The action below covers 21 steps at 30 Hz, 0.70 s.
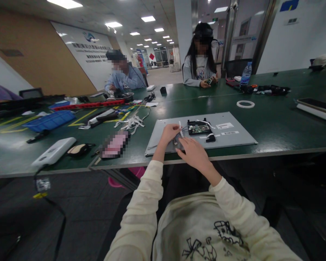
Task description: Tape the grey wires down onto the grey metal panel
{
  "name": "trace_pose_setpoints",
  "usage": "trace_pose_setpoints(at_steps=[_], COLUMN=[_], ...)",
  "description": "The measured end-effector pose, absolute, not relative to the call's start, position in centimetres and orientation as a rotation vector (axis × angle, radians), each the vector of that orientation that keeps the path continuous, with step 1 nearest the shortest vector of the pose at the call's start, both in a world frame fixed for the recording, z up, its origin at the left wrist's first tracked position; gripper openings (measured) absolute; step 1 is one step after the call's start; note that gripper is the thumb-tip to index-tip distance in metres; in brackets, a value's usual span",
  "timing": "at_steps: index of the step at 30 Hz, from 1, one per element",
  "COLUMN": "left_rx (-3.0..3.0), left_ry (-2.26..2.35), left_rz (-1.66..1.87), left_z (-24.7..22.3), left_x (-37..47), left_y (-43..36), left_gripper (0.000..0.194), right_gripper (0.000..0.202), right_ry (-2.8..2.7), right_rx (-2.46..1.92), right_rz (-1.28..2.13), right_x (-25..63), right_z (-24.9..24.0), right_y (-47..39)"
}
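A flat grey panel (222,145) lies on the table before me. Mounted on it is a green circuit board (198,128) in a black frame, with white tape strips and a small black part (210,138) beside it. Left of the board, a narrow white tape strip (180,124) crosses thin grey cables. My left hand (170,133) is closed, its curled fingertips at this strip. My right hand (193,150) rests low over the panel, fingers stretched and thumb apart, fingertips touching near the strip's lower end. Part of the cables is hidden beneath my hands.
Loose white strips (132,123), a pink pouch-like item (116,144), a white power strip (54,151) and a blue tray (50,120) lie to the left. A tape roll (245,104) and water bottle (246,74) stand right. Two people sit across the table.
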<state>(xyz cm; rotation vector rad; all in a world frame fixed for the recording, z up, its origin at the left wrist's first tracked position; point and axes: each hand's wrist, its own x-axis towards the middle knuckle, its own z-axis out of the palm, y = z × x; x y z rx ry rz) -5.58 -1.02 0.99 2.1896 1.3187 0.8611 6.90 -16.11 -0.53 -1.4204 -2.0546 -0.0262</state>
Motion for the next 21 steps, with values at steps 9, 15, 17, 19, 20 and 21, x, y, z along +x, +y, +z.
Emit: trace_pose_setpoints(at_steps=[9, 15, 17, 19, 20, 21], left_rx=[2.447, 2.551, 2.52, 2.498, 2.495, 2.496], left_ry=[1.412, 1.524, 1.573, 1.606, 1.612, 1.612], left_rz=[0.778, 0.709, 0.71, 0.709, 0.701, 0.689], left_z=[0.29, 0.18, 0.29, 0.46, 0.55, 0.64], left_x=[-5.21, -4.97, -4.86, -4.73, -4.66, -4.59], left_y=[-0.39, -0.59, -0.65, -0.68, -0.68, -0.67], left_gripper=[0.025, 0.036, 0.05, 0.058, 0.059, 0.057], right_gripper=[0.048, 0.043, 0.04, 0.038, 0.037, 0.037], right_ry=[-2.084, -2.106, -2.112, -2.114, -2.113, -2.113], right_rx=[-1.404, -1.387, -1.381, -1.371, -1.368, -1.367], right_rz=[-0.035, -0.042, -0.046, -0.051, -0.049, -0.045], right_x=[6.9, 6.94, 6.99, 7.02, 7.03, 7.03], right_z=[-0.51, -0.56, -0.53, -0.49, -0.47, -0.46], right_y=[-16.2, -16.29, -16.3, -16.28, -16.27, -16.25])
